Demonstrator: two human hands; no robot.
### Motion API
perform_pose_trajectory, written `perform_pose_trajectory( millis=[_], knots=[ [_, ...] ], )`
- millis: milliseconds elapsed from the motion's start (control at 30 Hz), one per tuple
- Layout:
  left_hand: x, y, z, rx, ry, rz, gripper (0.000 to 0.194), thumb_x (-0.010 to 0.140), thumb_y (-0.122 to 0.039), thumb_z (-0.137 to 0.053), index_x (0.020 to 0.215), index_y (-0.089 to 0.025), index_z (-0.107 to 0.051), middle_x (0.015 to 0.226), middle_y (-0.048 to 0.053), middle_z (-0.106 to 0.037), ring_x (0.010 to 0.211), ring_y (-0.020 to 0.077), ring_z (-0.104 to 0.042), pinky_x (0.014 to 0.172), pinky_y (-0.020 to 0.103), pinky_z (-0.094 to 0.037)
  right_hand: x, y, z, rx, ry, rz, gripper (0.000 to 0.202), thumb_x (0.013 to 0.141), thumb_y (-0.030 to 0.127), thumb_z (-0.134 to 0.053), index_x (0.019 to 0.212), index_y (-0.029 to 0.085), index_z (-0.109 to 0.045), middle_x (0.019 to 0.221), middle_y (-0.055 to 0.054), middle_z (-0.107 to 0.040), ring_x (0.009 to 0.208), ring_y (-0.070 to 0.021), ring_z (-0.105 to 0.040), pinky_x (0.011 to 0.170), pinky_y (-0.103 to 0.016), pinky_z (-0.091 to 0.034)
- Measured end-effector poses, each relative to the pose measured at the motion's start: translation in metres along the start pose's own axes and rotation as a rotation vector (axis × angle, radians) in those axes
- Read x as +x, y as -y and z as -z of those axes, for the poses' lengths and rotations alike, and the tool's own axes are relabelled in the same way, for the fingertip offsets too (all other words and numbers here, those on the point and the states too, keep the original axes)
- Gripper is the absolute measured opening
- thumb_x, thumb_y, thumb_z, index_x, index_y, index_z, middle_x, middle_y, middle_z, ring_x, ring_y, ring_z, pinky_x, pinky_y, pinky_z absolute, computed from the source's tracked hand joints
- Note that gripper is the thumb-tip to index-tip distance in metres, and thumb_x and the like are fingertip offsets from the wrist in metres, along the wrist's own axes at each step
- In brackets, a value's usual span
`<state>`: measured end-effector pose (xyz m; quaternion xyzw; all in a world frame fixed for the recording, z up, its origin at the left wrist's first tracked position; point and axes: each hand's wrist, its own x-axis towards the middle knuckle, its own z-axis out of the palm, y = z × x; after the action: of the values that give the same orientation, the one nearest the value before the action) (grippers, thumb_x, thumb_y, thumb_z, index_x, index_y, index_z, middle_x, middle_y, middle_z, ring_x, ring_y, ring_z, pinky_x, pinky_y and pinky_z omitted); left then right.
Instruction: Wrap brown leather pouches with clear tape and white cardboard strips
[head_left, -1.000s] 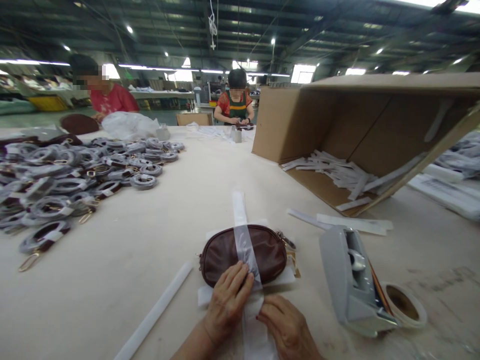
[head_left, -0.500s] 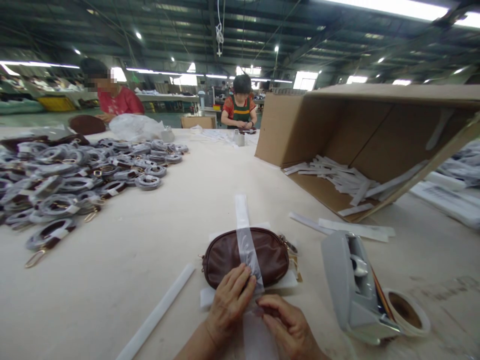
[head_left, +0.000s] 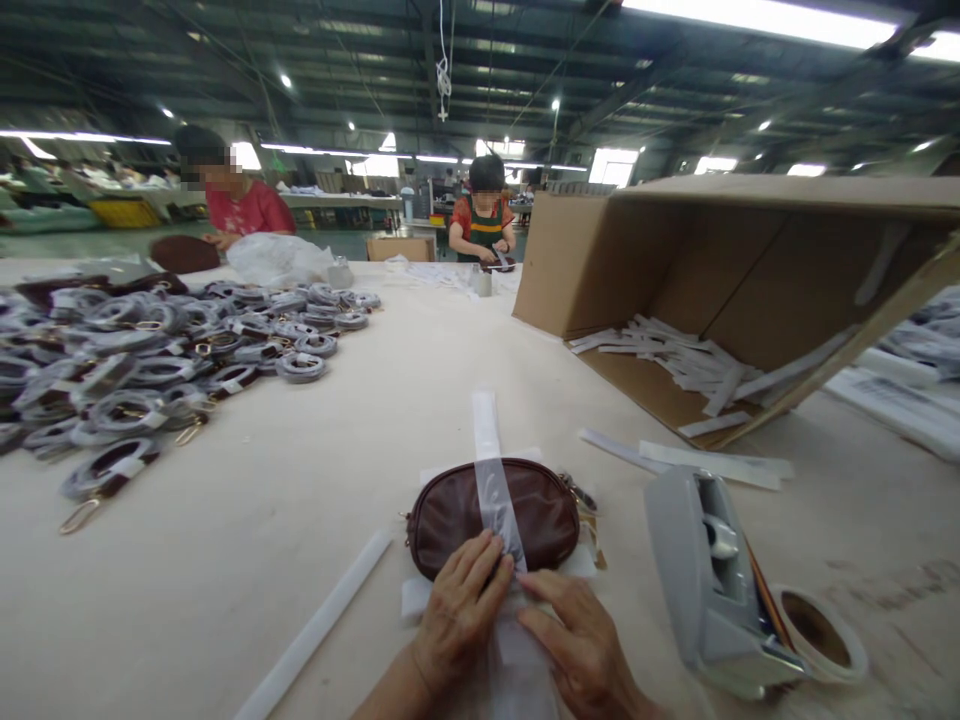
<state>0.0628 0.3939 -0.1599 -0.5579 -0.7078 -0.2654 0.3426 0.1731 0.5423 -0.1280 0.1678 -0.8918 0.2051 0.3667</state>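
A dark brown oval zipped pouch (head_left: 450, 515) lies on the table in front of me, white sheeting showing under its edges. A translucent white strip (head_left: 491, 482) crosses over its middle and runs toward me. My left hand (head_left: 461, 605) lies with fingers stretched over the pouch's near edge, pressing the strip. Close beside it, my right hand (head_left: 574, 635) touches the strip below the pouch, index finger and thumb apart. A metal clip (head_left: 577, 490) shows at the pouch's right end.
A grey tape dispenser (head_left: 686, 580) and a tape roll (head_left: 821, 630) stand at the right. Behind them a cardboard box (head_left: 562, 260) lies open with white strips inside. Bundled straps (head_left: 120, 410) are heaped at left. One loose white strip (head_left: 322, 620) lies nearby. Two people work across the table.
My right hand has moved slightly up toward the pouch, and its finger and thumb have spread from a pinch at the strip. My left hand keeps its place on the pouch.
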Motion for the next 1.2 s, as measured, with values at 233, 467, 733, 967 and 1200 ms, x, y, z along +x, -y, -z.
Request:
perform_pose_trajectory(
  millis=[233,467,733,967,1200],
  knots=[
    [0.002,-0.002,-0.001,-0.013,-0.032,0.047,0.027,0.091,-0.013,-0.037,0.105,-0.012,-0.061,0.107,0.012,-0.064,0.113,0.0213,-0.054,0.087,0.033,-0.053,0.012,-0.010,-0.003,-0.077,0.041,0.095,0.034,0.095,0.004,-0.024,0.094,0.011,-0.058,0.084,-0.007,-0.066,0.096,-0.0163,-0.061,0.089,-0.030,-0.047],
    [0.013,0.007,0.018,-0.221,0.200,0.132,0.041,0.079,-0.009,-0.037,0.115,-0.015,-0.056,0.117,0.011,-0.060,0.118,0.0202,-0.051,0.091,0.037,-0.053,0.006,-0.009,-0.006,-0.097,0.027,0.101,0.033,0.097,0.004,-0.026,0.092,0.011,-0.058,0.085,-0.007,-0.066,0.101,-0.0153,-0.060,0.094,-0.028,-0.044],
    [0.026,0.007,0.013,-0.262,0.144,0.249,0.021,0.090,-0.023,-0.044,0.093,-0.019,-0.064,0.095,0.007,-0.065,0.094,0.0182,-0.061,0.077,0.031,-0.058,0.009,-0.009,-0.003,-0.113,0.001,0.104,0.035,0.098,0.006,-0.026,0.090,0.012,-0.059,0.083,-0.005,-0.067,0.099,-0.0141,-0.060,0.093,-0.027,-0.044],
    [0.017,0.001,0.006,-0.132,0.046,0.168,0.021,0.090,-0.017,-0.042,0.095,-0.017,-0.063,0.097,0.008,-0.066,0.097,0.0210,-0.061,0.075,0.033,-0.058,-0.001,0.004,0.001,-0.119,0.008,0.222,0.029,0.095,0.007,-0.034,0.086,0.012,-0.061,0.082,-0.005,-0.068,0.088,-0.0159,-0.063,0.080,-0.029,-0.049],
    [0.015,0.000,0.004,-0.042,0.012,0.052,0.028,0.091,-0.014,-0.036,0.094,-0.014,-0.064,0.098,0.009,-0.067,0.099,0.0209,-0.061,0.076,0.033,-0.057,0.014,0.011,0.006,-0.122,-0.045,0.226,0.034,0.095,0.004,-0.030,0.078,0.012,-0.059,0.070,-0.003,-0.065,0.074,-0.0138,-0.062,0.075,-0.029,-0.044]
  ],
)
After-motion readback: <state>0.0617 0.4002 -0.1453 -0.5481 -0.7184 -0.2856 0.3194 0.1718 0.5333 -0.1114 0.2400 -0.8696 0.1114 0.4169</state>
